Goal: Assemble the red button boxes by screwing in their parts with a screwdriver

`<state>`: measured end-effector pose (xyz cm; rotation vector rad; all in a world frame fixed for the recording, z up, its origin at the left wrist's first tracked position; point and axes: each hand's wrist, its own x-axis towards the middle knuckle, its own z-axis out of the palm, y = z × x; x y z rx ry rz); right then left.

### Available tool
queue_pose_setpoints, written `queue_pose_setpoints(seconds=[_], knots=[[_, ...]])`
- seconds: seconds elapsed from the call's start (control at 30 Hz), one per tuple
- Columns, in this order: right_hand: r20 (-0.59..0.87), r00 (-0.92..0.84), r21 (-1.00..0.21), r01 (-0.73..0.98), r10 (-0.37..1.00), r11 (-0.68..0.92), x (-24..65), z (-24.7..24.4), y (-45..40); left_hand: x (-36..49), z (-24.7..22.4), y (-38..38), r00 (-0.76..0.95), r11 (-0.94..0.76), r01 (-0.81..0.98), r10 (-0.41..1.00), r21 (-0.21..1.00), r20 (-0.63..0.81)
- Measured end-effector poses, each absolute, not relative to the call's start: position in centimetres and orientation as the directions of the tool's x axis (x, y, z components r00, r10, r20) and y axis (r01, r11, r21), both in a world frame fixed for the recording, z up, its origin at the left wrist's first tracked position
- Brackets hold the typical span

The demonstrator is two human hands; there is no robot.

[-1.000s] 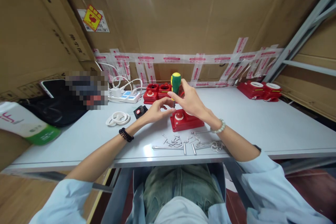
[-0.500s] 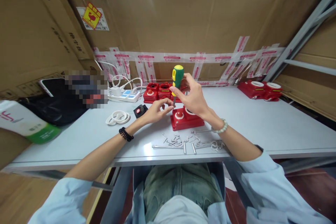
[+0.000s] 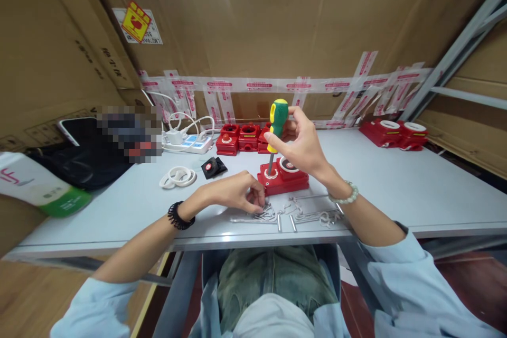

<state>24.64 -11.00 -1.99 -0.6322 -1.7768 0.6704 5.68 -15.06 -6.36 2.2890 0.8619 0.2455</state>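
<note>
Right hand (image 3: pixel 301 141) grips the screwdriver (image 3: pixel 280 116). Left hand (image 3: pixel 238 190) is at the screws (image 3: pixel 270 212), can't tell if pinching; take just one.

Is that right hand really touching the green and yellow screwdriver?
Touching. The head view shows the right hand gripping the green and yellow screwdriver by its handle, thumb across the lower part.

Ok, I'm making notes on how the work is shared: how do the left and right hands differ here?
The right hand grips a green-and-yellow screwdriver, while the left hand has its fingers at the loose screws.
The right hand is raised near the red unit; the left is low, close to the tabletop.
The right wrist wears a pale beaded bracelet, the left a black band.
Both hands are bare.
</note>
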Motion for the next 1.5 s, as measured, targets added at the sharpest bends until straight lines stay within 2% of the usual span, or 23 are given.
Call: queue_pose_setpoints(seconds=[0.1, 0.27, 0.33, 0.57, 0.73, 0.9, 1.13, 1.27, 1.5], knots=[[0.642, -0.297, -0.711, 0.115, 0.707, 0.694, 24.9, -2.1, -11.2, 5.3, -6.2, -14.8, 0.748, -0.565, 0.504, 0.663, 0.653, -0.004], [0.602, -0.343, -0.722, 0.152, 0.721, 0.675, 25.4, -2.6, -11.4, 4.8, -6.8, -13.8, 0.568, -0.655, 0.505, 0.743, 0.562, 0.355], [0.593, -0.366, -0.72, 0.157, 0.717, 0.676, 25.5, -2.8, -11.5, 4.9, -7.5, -13.4, 0.533, -0.666, 0.518, 0.742, 0.537, 0.407], [0.598, -0.374, -0.709, 0.166, 0.709, 0.686, 25.4, -3.0, -11.7, 5.1, -9.0, -12.9, 0.624, -0.613, 0.527, 0.749, 0.589, 0.221], [0.594, -0.375, -0.705, 0.183, 0.711, 0.685, 25.4, -3.0, -11.8, 3.5, -6.6, -13.6, 0.621, -0.576, 0.593, 0.772, 0.563, 0.136], [0.593, -0.372, -0.707, 0.184, 0.714, 0.683, 25.3, -2.9, -12.1, 1.6, -4.2, -15.2, 0.612, -0.51, 0.708, 0.788, 0.488, -0.065], [0.59, -0.37, -0.702, 0.205, 0.717, 0.683, 25.4, -2.7, -12.3, 0.7, -4.8, -18.1, 0.624, -0.455, 0.746, 0.732, 0.485, -0.273], [0.589, -0.381, -0.694, 0.214, 0.713, 0.688, 25.4, -2.8, -12.2, 0.9, -5.2, -18.6, 0.612, -0.407, 0.746, 0.732, 0.527, -0.3], [0.594, -0.381, -0.693, 0.205, 0.709, 0.691, 25.4, -2.9, -12.1, 1.0, -5.5, -18.2, 0.636, -0.42, 0.719, 0.718, 0.554, -0.281]])
